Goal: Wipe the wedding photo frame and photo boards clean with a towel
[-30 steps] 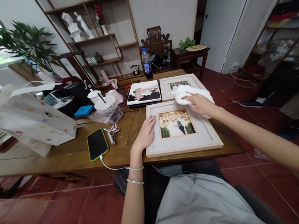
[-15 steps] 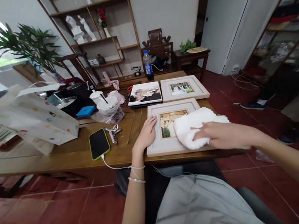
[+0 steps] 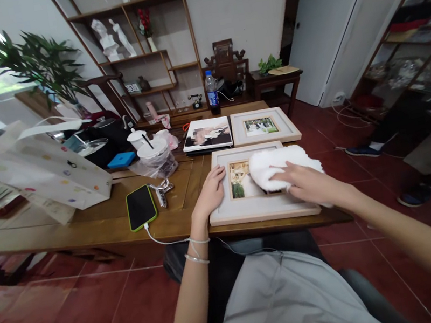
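A light wooden picture frame (image 3: 223,212) with a small photo in its middle lies flat near the table's front edge. My left hand (image 3: 212,186) rests with fingers stretched out on the frame's left border. On the frame's right half, my right hand (image 3: 303,183) presses a fluffy white cloth (image 3: 276,161) against the surface, its fingers on top of the cloth. Part of the photo is hidden under the cloth. Behind it lie a second picture frame (image 3: 289,123) and a photo album (image 3: 207,134) with a black-and-white cover.
On the wooden table (image 3: 183,215) to the left are a phone (image 3: 141,208) on a white cable, a lidded cup (image 3: 153,148) in a plastic bag, a blue box (image 3: 121,160) and a paper bag (image 3: 66,174). A cola-like bottle (image 3: 212,94) stands behind. A person's leg (image 3: 390,128) shows at right.
My right hand and the white cloth have moved a little up the frame, away from me, uncovering its lower right border. My left hand stays on the left border.
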{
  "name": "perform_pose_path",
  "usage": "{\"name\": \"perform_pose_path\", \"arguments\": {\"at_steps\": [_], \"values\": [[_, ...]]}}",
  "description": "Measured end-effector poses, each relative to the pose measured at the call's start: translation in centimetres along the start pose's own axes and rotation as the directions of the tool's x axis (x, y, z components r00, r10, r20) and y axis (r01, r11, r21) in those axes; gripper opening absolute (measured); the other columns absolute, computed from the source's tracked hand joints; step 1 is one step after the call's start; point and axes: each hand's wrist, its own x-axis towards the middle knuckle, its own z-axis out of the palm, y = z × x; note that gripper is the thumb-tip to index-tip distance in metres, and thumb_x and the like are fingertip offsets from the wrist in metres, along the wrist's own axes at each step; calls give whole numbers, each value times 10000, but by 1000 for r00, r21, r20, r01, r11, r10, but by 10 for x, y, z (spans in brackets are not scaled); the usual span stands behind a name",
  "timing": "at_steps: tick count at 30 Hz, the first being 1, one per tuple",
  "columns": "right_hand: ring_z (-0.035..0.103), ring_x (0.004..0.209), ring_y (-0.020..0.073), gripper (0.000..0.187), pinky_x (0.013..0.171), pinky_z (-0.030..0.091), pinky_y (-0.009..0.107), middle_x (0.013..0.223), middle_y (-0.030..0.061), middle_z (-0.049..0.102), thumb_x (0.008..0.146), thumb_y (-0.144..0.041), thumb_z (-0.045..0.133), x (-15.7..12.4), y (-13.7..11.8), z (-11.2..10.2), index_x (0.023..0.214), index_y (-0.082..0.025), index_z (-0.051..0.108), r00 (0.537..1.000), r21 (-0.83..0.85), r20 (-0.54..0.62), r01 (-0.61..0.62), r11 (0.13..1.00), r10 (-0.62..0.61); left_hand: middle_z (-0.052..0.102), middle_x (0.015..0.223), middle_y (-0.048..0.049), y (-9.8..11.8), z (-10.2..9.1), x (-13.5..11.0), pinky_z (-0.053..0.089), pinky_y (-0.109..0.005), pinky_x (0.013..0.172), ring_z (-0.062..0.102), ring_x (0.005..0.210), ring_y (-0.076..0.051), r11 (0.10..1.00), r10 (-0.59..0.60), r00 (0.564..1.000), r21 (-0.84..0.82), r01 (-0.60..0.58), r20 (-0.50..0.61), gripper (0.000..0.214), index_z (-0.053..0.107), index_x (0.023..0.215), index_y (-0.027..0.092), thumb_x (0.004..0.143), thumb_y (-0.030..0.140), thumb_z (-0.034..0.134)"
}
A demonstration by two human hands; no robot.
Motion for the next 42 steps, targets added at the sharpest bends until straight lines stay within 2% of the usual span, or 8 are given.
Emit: {"name": "perform_pose_path", "arguments": {"at_steps": [6,10,16,20,24,28,35,42], "values": [[457,1137,277,549,942,311,417,1173,118,573,703,-29,363,64,46,6,1211,-165,520,973,-170,-204,-145,975,109,508,1315,-105,0,1,0,288,-463,1090,360,1299,-212,1000,6,1000,-12,-6,3,422,546,1210,139,837,80,358],[425,1174,297,489,954,280,456,1154,156,565,721,-50,390,78,52,14,1176,-140,545,982,-248,-168,-129,960,89,510,1311,-105,1,1,0,282,-477,1089,350,1304,-214,1000,-5,1000,-18,5,2,426,543,1215,151,840,78,352],[428,1191,305,454,975,255,479,1173,170,567,715,-51,407,40,15,13,1118,-156,588,999,-216,12,37,976,-36,515,1306,-113,2,2,1,292,-467,1088,369,1291,-220,1000,-10,1000,-1,10,-8,418,558,1194,125,835,68,351],[511,1117,289,485,982,284,473,1264,151,523,706,-60,424,2,-24,3,1142,-204,581,993,-107,118,27,994,-14,519,1304,-104,2,2,0,292,-484,1084,371,1289,-224,1000,-4,1000,-7,4,-13,423,561,1193,144,832,70,354],[492,1153,280,510,992,307,459,1308,107,500,690,-64,428,-21,-56,-3,1142,-249,576,990,21,135,38,999,-40,518,1301,-118,3,2,0,288,-470,1089,362,1294,-222,1000,-1,1000,-4,1,-11,426,553,1202,124,832,71,349],[391,1252,252,569,1027,280,459,1343,68,472,648,-54,444,-18,-68,4,1160,-274,562,989,130,111,81,988,-95,516,1304,-107,2,2,0,286,-479,1087,361,1295,-220,1000,0,1000,-5,0,-7,430,547,1209,145,833,73,350],[415,1231,252,541,1025,272,439,1287,123,517,650,-57,462,23,-28,21,1159,-210,562,998,-26,-27,48,999,-49,497,1319,-124,3,1,-1,289,-471,1088,353,1298,-224,1000,-2,1000,19,2,4,386,559,1176,119,851,97,351],[510,1093,283,492,922,349,399,1263,155,517,712,-82,443,74,28,14,1186,-171,544,979,-166,-200,-82,983,48,502,1310,-117,2,3,-2,287,-512,1075,345,1302,-224,1000,10,1000,-21,-11,-19,375,563,1157,151,853,94,352]]}}
